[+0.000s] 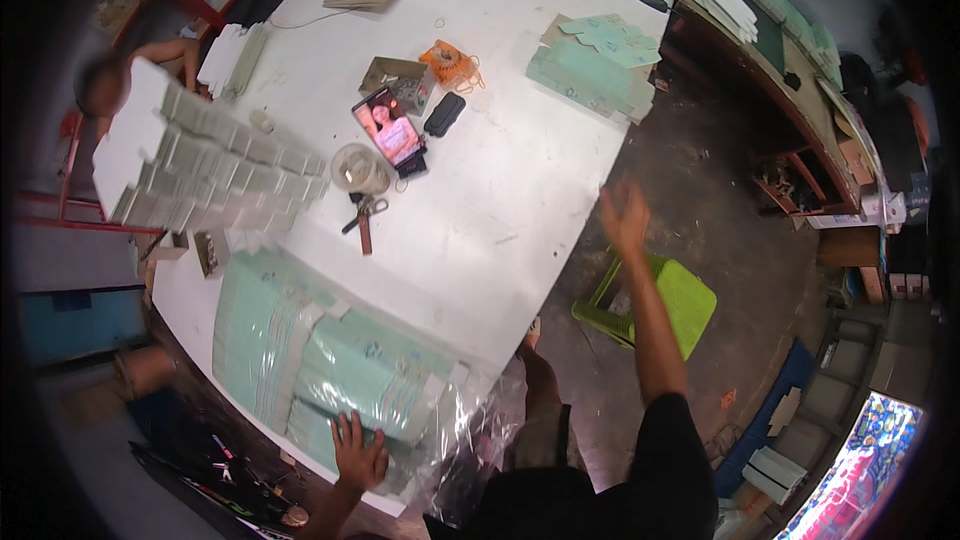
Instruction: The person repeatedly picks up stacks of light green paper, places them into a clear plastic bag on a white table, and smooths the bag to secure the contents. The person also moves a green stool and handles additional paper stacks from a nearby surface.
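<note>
My left hand [360, 452] lies with spread fingers on a clear plastic bag [405, 418] wrapped round flat, pale green printed cardboard pieces [365, 365]. This bundle rests along the near left side of the white table [480, 270]. Loose, crumpled plastic from the bag spills over the table's near corner. Out past the table's right edge, my right hand [625, 220] is stretched over the floor with its fingers apart, slightly blurred. Nothing shows in it. Below that hand stands a lime green plastic stool [670, 305].
A tall stack of white boxes [220, 165] stands at the left; another person's arm [170, 55] shows behind it. Mid-table are scissors [375, 207], a round tub [360, 169], a lit phone [390, 128] and a grey box [398, 80]. Green cardboard sheets [590, 70] lie far right.
</note>
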Motion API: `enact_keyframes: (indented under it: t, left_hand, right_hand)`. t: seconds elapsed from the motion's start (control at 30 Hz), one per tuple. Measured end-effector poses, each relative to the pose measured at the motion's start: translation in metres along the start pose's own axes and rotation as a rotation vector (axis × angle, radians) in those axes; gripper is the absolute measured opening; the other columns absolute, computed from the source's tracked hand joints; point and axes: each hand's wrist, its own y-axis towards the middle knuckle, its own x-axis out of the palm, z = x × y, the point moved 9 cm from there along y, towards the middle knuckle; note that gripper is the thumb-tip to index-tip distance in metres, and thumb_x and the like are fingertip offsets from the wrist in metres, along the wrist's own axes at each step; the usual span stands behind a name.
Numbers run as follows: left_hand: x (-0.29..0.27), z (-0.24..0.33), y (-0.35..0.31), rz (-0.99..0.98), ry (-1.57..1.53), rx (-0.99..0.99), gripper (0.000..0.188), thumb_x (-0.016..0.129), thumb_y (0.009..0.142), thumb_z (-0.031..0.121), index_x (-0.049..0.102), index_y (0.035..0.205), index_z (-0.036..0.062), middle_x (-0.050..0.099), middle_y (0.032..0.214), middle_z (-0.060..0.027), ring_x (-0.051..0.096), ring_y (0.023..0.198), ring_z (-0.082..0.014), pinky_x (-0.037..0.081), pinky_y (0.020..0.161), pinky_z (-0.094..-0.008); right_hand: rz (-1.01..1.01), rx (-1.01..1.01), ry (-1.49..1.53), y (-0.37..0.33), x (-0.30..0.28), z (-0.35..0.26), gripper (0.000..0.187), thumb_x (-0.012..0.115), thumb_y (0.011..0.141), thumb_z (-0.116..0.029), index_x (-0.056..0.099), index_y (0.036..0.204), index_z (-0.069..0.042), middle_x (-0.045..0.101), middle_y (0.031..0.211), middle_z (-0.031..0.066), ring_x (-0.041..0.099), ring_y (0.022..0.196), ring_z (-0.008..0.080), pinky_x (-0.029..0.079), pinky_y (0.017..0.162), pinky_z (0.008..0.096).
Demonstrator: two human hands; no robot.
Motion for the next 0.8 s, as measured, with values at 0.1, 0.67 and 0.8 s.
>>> enact_keyframes:
  t: [0.1, 0.67, 0.8]
  left_hand:
    - [0.017, -0.012, -0.010, -0.079, 0.000, -0.050, 0.044, 0.057, 0.095, 0.035, 0.061, 0.133, 0.0134, 0.027, 0.158, -0.0412, 0.023, 0.144, -0.0672, 0.016, 0.111, -0.0816]
    - [0.024, -0.009, -0.030, 0.018, -0.010, -0.054, 0.067, 0.058, 0.096, 0.033, 0.034, 0.159, 0.0349, 0.020, 0.166, -0.0298, 0.021, 0.148, -0.0612, 0.021, 0.111, -0.0815]
    - [0.022, -0.013, -0.020, 0.018, 0.022, -0.034, 0.070, 0.060, 0.094, 0.033, 0.034, 0.159, 0.0354, 0.022, 0.165, -0.0305, 0.025, 0.147, -0.0603, 0.021, 0.111, -0.0808]
  right_hand:
    - [-0.105, -0.222, -0.353, 0.143, 0.061, -0.024, 0.093, 0.086, 0.079, -0.036, 0.040, 0.153, -0.005, 0.049, 0.146, 0.0263, 0.045, 0.136, 0.0436, 0.038, 0.109, 0.0562]
    - [-0.759, -0.310, -0.613, 0.085, 0.125, -0.079, 0.079, 0.089, 0.067, -0.039, 0.050, 0.124, 0.000, 0.057, 0.121, 0.0226, 0.057, 0.113, 0.0403, 0.048, 0.090, 0.0558]
    - [-0.762, -0.363, -0.501, 0.072, 0.133, -0.064, 0.081, 0.090, 0.067, -0.039, 0.051, 0.127, -0.001, 0.061, 0.115, 0.0218, 0.060, 0.108, 0.0377, 0.049, 0.089, 0.0511]
